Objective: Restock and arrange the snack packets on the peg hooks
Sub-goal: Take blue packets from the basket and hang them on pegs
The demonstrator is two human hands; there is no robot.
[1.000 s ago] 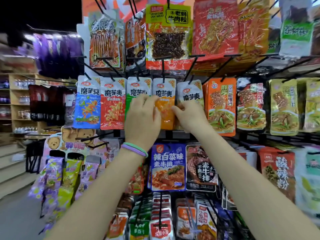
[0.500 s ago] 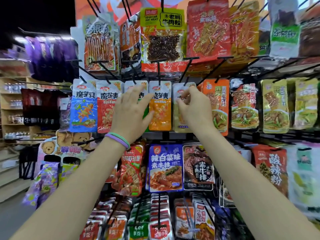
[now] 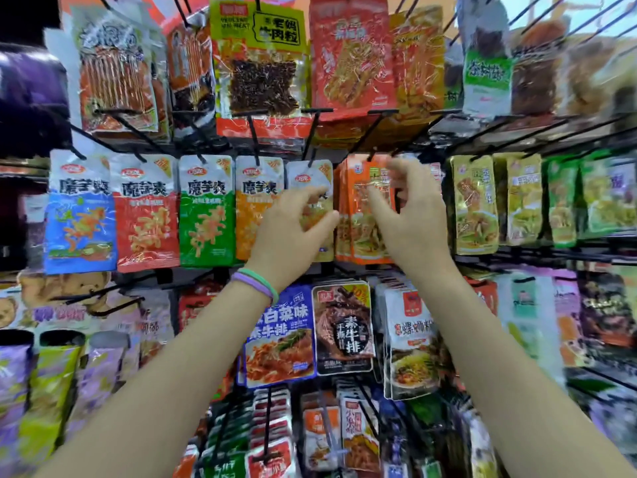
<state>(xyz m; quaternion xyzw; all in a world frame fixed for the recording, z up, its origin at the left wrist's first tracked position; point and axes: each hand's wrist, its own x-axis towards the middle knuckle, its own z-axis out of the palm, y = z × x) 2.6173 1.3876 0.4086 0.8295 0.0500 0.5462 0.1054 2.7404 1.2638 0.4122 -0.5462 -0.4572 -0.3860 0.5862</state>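
Both hands are up at the middle row of the rack, apart from each other, and neither is actually holding anything as far as I can see. The left hand point(image 3: 289, 232), with green and purple bands point(image 3: 256, 284) on the wrist, has loosely curled fingers hovering over the yellow packet point(image 3: 315, 201). The right hand point(image 3: 410, 215) is just right of that packet, fingers spread and blurred, in front of the orange packets point(image 3: 358, 219).

The yellow packet hangs on its peg hook point(image 3: 312, 157), last in a line of same-brand pouches: blue packet point(image 3: 79, 212) farthest left of it, then red packet point(image 3: 146, 215), green packet point(image 3: 206, 212), and an orange-yellow packet point(image 3: 256, 201) right beside it.

Half a second ago the right hand was pinching the top of that yellow packet and the left lay flat on the green one; now both have shifted right and let go.

Everything's glossy crinkly foil or plastic, flat rectangles with punched tops on thin black wire hooks. Above the yellow packet hang bigger clear-window bags point(image 3: 262, 63).
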